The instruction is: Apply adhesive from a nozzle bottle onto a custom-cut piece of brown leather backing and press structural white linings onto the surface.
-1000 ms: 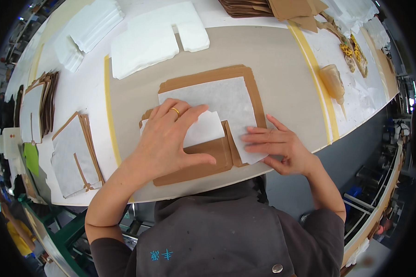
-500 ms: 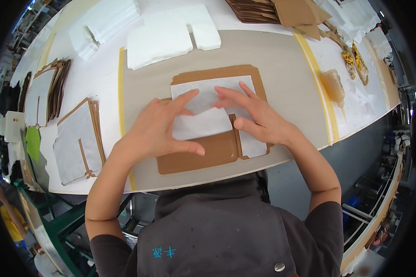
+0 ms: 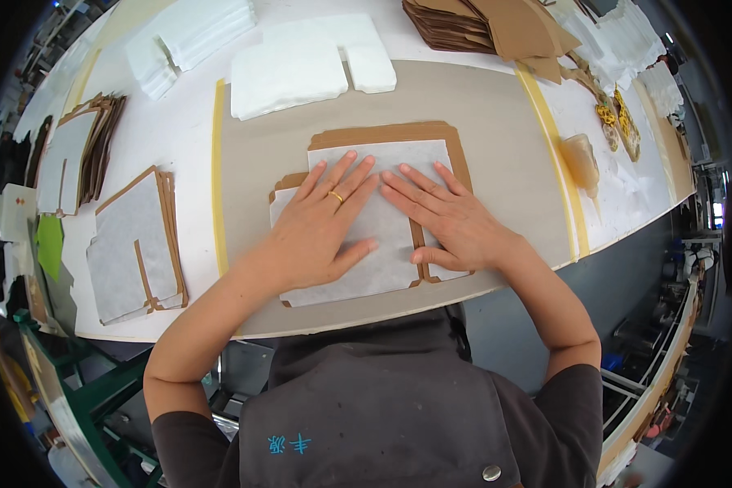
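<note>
Resting at the centre of the head view, the left hand [image 3: 324, 224] and right hand [image 3: 451, 218] lie palms down, fingers spread, on the white sheet [image 3: 390, 248], gripping nothing. The sheet covers most of a brown panel [image 3: 382, 133], whose border shows along its top. At right lies an amber bottle [image 3: 580, 161]; whether wall or contents give the tint cannot be told. The hands hide parts of the sheet, and the top edge cuts off the brown stack [image 3: 449, 31] at upper right.

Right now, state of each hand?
Left hand: open, flat on the white, slotted, paper-like sheet, holding nothing.
Right hand: open, flat on the same sheet, holding nothing.
</note>
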Motion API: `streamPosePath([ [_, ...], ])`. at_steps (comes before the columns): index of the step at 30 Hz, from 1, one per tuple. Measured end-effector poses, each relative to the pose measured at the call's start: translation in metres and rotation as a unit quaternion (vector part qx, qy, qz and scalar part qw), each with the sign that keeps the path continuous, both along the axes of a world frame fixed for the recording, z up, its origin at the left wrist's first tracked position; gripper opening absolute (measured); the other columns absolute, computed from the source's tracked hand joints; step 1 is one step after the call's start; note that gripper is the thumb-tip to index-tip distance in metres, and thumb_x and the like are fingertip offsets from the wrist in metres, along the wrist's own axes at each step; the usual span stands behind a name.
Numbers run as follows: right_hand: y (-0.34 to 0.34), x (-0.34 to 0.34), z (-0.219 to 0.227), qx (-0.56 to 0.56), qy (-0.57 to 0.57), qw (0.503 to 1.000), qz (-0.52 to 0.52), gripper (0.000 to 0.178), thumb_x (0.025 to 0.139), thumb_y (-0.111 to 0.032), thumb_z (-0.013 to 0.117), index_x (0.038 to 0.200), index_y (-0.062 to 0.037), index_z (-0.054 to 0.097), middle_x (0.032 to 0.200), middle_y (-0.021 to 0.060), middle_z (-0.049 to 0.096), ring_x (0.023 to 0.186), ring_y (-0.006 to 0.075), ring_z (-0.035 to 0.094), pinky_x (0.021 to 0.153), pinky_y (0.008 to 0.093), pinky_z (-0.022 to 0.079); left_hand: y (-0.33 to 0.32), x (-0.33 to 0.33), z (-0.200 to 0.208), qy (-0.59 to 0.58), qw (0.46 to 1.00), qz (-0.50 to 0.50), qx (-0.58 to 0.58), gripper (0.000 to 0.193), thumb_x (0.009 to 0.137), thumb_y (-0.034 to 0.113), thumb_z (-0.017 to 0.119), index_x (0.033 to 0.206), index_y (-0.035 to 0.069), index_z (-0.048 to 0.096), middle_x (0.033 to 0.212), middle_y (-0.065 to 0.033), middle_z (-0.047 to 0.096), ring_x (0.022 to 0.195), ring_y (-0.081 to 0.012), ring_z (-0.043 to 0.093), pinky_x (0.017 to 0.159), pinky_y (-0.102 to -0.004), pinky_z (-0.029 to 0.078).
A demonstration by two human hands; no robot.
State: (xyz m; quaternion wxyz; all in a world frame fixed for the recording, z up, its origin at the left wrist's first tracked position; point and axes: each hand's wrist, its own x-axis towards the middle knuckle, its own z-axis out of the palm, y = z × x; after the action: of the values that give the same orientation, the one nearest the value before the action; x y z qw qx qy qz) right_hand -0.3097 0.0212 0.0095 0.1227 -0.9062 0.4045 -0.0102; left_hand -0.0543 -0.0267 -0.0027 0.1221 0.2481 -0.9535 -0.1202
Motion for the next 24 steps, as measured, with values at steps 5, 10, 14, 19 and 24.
streamPosePath([
  [5, -0.016, 0.016, 0.008, -0.004, -0.1, 0.994, -0.048, 0.082, 0.091, -0.061, 0.039, 0.151, -0.0065, 0.021, 0.157, 0.0111, 0.02, 0.146, 0.0278, 0.013, 0.117, 0.0497, 0.008, 0.015, 0.014, -0.005, 0.025, 0.996, 0.062, 0.057, 0.089, 0.085, 0.046, 0.064, 0.143, -0.009, 0.025, 0.152, -0.0271, 0.02, 0.143, -0.0437, 0.014, 0.114, -0.0527, 0.015],
  [10, -0.034, 0.026, -0.018, -0.006, -0.064, 0.996, -0.062, 0.078, 0.092, -0.049, 0.048, 0.15, -0.0049, 0.021, 0.157, 0.0116, 0.02, 0.146, 0.029, 0.015, 0.118, 0.0467, 0.01, 0.039, 0.034, -0.005, -0.003, 0.988, 0.14, 0.071, 0.096, 0.084, 0.05, 0.064, 0.143, -0.012, 0.021, 0.151, -0.0317, 0.016, 0.143, -0.0452, 0.013, 0.114, -0.0528, 0.014],
  [14, -0.029, -0.022, -0.017, -0.058, 0.011, 0.983, -0.174, 0.073, 0.094, -0.048, 0.046, 0.149, -0.0037, 0.025, 0.156, 0.0136, 0.023, 0.146, 0.0267, 0.016, 0.118, 0.0442, 0.011, 0.075, 0.057, 0.006, -0.056, 0.975, 0.179, 0.119, 0.097, 0.085, 0.053, 0.06, 0.143, -0.013, 0.02, 0.151, -0.0326, 0.015, 0.143, -0.045, 0.012, 0.114, -0.0542, 0.012],
  [19, -0.041, -0.01, -0.001, -0.097, -0.115, 0.954, -0.258, 0.04, 0.087, -0.023, 0.064, 0.123, -0.008, 0.058, 0.129, 0.011, 0.056, 0.122, 0.0306, 0.05, 0.103, 0.0418, 0.037, 0.11, 0.07, 0.021, -0.077, 0.964, 0.218, 0.13, 0.091, 0.086, 0.05, 0.059, 0.143, -0.012, 0.023, 0.151, -0.0312, 0.017, 0.143, -0.0445, 0.013, 0.114, -0.0553, 0.011],
  [24, -0.092, 0.038, 0.001, -0.022, -0.111, 0.972, -0.204, 0.013, 0.082, -0.012, 0.066, 0.094, -0.0087, 0.062, 0.093, 0.0062, 0.062, 0.094, 0.0257, 0.058, 0.083, 0.0391, 0.045, 0.072, 0.065, 0.024, -0.014, 0.968, 0.244, 0.063, 0.082, 0.084, 0.035, 0.068, 0.143, -0.007, 0.028, 0.148, -0.0291, 0.027, 0.14, -0.0453, 0.02, 0.113, -0.0531, 0.017],
])
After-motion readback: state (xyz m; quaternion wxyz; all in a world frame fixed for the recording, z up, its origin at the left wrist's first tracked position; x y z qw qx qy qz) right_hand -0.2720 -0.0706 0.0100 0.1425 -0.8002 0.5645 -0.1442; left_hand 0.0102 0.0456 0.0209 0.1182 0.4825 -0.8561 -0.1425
